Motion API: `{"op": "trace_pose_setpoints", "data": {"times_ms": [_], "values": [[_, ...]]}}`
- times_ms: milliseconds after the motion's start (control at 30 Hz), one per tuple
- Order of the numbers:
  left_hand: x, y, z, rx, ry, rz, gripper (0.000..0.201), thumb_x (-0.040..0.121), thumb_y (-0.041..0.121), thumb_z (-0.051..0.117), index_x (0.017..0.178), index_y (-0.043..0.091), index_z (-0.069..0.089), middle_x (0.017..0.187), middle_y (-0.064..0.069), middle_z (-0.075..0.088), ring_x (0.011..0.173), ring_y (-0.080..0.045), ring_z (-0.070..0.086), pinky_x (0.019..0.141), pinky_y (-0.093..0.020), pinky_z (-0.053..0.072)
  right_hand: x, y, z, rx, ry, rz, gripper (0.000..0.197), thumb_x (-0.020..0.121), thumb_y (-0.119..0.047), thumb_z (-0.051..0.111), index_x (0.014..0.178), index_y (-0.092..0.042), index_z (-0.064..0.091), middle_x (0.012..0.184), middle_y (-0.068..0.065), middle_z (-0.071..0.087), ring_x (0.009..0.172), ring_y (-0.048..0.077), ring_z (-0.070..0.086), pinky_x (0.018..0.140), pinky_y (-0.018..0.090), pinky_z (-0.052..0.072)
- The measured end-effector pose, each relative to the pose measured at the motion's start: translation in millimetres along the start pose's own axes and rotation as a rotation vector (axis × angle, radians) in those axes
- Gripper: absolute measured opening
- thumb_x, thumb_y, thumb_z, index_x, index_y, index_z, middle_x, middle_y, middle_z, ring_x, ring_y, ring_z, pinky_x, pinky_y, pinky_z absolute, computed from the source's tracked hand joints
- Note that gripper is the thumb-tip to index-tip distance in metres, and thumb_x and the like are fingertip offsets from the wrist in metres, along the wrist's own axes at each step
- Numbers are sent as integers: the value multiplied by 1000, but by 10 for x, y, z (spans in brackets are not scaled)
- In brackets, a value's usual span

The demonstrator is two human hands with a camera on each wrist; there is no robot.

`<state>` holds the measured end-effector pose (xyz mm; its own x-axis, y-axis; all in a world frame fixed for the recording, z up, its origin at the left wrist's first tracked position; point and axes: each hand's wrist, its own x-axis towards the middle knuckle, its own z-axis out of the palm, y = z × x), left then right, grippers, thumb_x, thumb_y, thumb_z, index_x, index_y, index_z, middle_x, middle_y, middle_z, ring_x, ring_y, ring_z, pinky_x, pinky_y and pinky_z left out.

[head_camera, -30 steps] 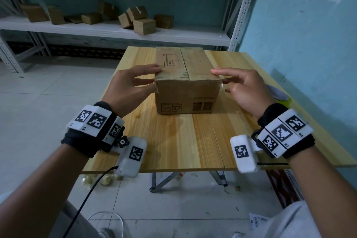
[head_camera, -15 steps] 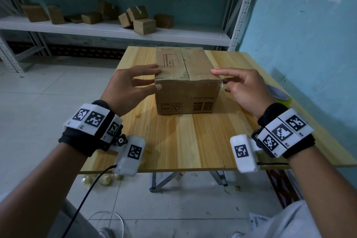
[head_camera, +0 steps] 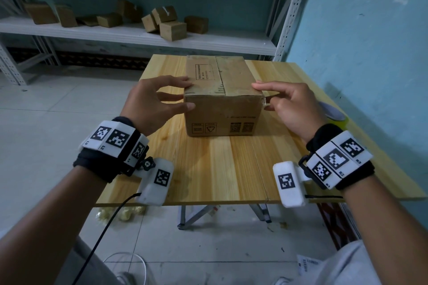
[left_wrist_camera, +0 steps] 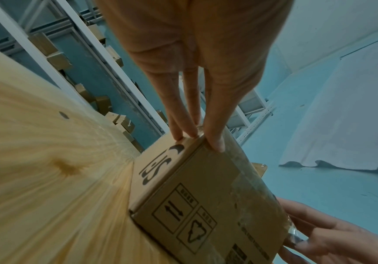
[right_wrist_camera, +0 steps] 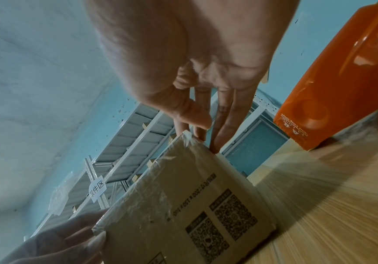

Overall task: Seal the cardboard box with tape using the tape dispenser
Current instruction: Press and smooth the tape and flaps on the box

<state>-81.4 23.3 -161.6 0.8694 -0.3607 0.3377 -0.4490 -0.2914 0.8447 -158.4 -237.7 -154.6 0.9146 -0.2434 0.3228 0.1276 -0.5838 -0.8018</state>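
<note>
A closed cardboard box (head_camera: pixel 222 104) stands on the wooden table (head_camera: pixel 208 169), its top flaps meeting in a middle seam. My left hand (head_camera: pixel 191 93) touches the box's near left top edge with straight fingers (left_wrist_camera: pixel 179 137), thumb on the front face. My right hand (head_camera: pixel 260 97) touches the near right top corner, fingers straight, thumb beside a loose tab of clear tape (right_wrist_camera: pixel 187 137). Glossy clear tape (right_wrist_camera: pixel 161 178) runs across the top of the front face. The orange tape dispenser (right_wrist_camera: pixel 341 80) stands on the table to the right, mostly hidden behind my right hand in the head view.
A white metal shelf (head_camera: pixel 139 34) with several small cardboard boxes runs behind the table. A blue wall (head_camera: pixel 370 53) closes the right side. The table's near edge lies under my wrists, and a tiled floor is at the left.
My left forearm has drifted slightly left and down. Both hands stay at the same corners of the box, which has not moved.
</note>
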Motion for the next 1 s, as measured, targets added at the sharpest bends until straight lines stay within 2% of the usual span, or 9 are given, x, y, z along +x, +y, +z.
{"op": "trace_pose_setpoints", "data": {"times_ms": [100,200,300,333,433,467,600,833,1000], "values": [[8,-7,0,13,0,10,43,72,19,77,113,24,63,128,14,59,98,1,61,66,-11,51,-6,-1,6,7,3,4,46,91,5,48,117,-24,72,133,-9,61,119,6,57,97,34,53],[4,-10,-4,29,-19,23,46,71,18,78,113,25,62,129,14,57,98,1,60,66,-11,51,-13,-5,2,13,10,11,46,91,6,47,116,-24,72,133,-9,62,109,15,64,92,42,56],[2,-16,-1,39,-21,27,47,71,15,78,114,24,61,130,14,56,98,2,58,66,-11,50,-12,-3,8,14,7,5,46,91,6,48,116,-24,72,133,-8,62,105,9,65,90,42,57],[5,-17,4,39,-15,27,46,71,14,78,113,24,61,130,14,56,97,2,58,66,-11,49,-13,0,12,9,7,3,45,91,6,48,116,-24,72,133,-8,62,103,12,66,89,44,57],[10,-24,18,44,0,32,45,71,13,78,112,23,62,129,13,57,97,2,59,66,-11,49,-14,9,24,2,8,-2,44,91,4,50,115,-25,72,132,-8,62,104,41,62,86,57,54],[11,-26,18,44,2,32,45,71,13,78,112,23,62,129,13,57,98,1,59,69,-12,50,-14,14,24,2,9,-4,44,91,4,50,116,-25,72,132,-8,62,105,42,61,86,57,54],[9,-22,-8,48,-35,23,49,70,18,79,115,23,61,131,14,55,102,-4,59,80,-23,53,-1,33,1,24,1,-12,49,89,10,50,116,-24,72,131,-9,63,119,10,58,97,36,54],[7,-12,9,42,-7,20,42,73,18,77,112,24,62,130,13,57,103,-9,61,80,-27,54,33,81,-24,35,-13,-48,41,86,3,64,116,-24,72,125,-12,66,117,4,60,100,31,51],[13,12,2,23,-10,-17,43,73,29,76,113,23,63,129,16,57,103,-8,62,81,-28,54,34,76,-69,128,-48,-31,38,84,1,69,113,-22,74,123,-11,68,111,4,64,99,28,51]]}}
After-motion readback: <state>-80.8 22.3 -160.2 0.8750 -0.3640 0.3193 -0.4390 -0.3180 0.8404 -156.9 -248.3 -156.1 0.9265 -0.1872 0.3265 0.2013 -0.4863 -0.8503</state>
